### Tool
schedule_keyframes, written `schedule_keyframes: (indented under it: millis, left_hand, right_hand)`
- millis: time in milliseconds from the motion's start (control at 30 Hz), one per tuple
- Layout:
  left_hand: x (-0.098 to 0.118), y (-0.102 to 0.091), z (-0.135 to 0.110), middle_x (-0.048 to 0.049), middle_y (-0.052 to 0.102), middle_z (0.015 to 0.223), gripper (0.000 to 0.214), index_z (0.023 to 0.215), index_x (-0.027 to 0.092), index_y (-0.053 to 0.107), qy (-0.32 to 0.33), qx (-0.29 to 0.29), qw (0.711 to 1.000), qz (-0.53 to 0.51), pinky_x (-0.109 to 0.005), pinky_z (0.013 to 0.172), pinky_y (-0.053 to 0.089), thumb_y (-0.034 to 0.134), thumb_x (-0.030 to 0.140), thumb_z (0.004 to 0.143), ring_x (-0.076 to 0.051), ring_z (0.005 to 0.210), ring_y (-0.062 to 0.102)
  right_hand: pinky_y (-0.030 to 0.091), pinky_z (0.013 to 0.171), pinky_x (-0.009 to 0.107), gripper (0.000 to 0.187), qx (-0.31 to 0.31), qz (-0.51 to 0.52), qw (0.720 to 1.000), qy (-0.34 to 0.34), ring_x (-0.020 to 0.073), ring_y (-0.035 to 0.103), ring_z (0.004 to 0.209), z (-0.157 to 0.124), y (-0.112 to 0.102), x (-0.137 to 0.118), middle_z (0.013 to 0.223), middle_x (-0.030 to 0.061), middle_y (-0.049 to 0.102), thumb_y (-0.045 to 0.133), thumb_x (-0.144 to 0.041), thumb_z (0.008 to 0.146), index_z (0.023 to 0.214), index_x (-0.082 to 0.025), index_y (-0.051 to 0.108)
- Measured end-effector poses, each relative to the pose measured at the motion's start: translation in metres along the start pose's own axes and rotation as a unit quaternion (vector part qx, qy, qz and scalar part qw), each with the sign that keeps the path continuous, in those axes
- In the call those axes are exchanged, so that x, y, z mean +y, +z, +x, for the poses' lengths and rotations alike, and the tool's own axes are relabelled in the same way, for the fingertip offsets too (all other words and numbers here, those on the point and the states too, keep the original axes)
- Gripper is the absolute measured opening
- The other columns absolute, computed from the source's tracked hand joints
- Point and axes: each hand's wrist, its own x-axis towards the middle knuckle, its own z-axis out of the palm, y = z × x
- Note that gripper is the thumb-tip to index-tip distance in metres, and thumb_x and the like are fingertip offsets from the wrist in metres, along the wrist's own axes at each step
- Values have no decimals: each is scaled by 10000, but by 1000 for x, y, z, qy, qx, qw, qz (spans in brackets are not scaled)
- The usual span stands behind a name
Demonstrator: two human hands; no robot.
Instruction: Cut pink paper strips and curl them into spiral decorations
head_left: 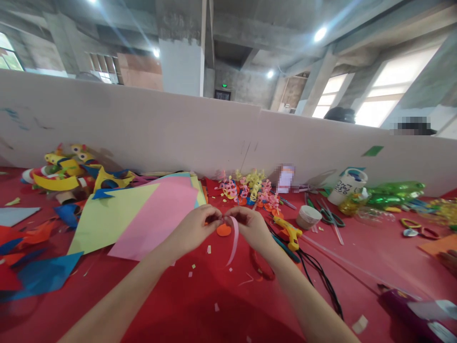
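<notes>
My left hand (pixel 203 223) and my right hand (pixel 250 226) meet above the table's middle, fingertips pinched close together. Between them is the upper end of a narrow pink paper strip (pixel 235 240), which curves down beside my right fingers. The exact grip is small and partly hidden by the fingers. Just below the fingertips shows an orange paper disc (pixel 223 230); whether it touches the strip I cannot tell. Behind my hands stand several small paper crafts (pixel 254 183) with curled pink and yellow strips on orange bases.
Yellow and pink paper sheets (pixel 123 221) lie left of my hands. To the right are a yellow glue gun (pixel 291 232) with a black cable (pixel 323 278), a small tub (pixel 309 216) and green-handled scissors (pixel 333 218). A white partition (pixel 171 128) closes off the back.
</notes>
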Motion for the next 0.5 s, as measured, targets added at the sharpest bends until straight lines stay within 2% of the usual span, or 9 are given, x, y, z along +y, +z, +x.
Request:
schedule_keyframes:
  millis: [200, 367, 500]
  left_hand:
    - [-32, 16, 6, -54, 666, 776, 232, 811, 157, 621, -52, -50, 989, -126, -294, 688, 457, 520, 362, 770, -199, 746, 609]
    - [-55, 35, -9, -29, 645, 685, 245, 723, 159, 626, -112, -57, 971, -202, -296, 689, 468, 530, 382, 758, -174, 652, 603]
    - [-60, 47, -25, -15, 609, 631, 251, 701, 165, 595, -107, -43, 978, -173, -296, 702, 459, 477, 362, 801, -170, 654, 592]
  right_hand:
    - [455, 597, 255, 214, 48, 41, 997, 53, 126, 552, 581, 2, 10, 28, 630, -5, 609, 668, -379, 674, 706, -180, 596]
    - [471, 598, 277, 237, 58, 37, 994, 90, 144, 570, 569, -9, 22, 52, 602, -2, 615, 659, -413, 660, 693, -192, 580]
    - [478, 593, 286, 262, 45, 49, 992, 105, 148, 575, 553, -18, 29, 65, 598, -3, 619, 653, -443, 660, 693, -195, 574]
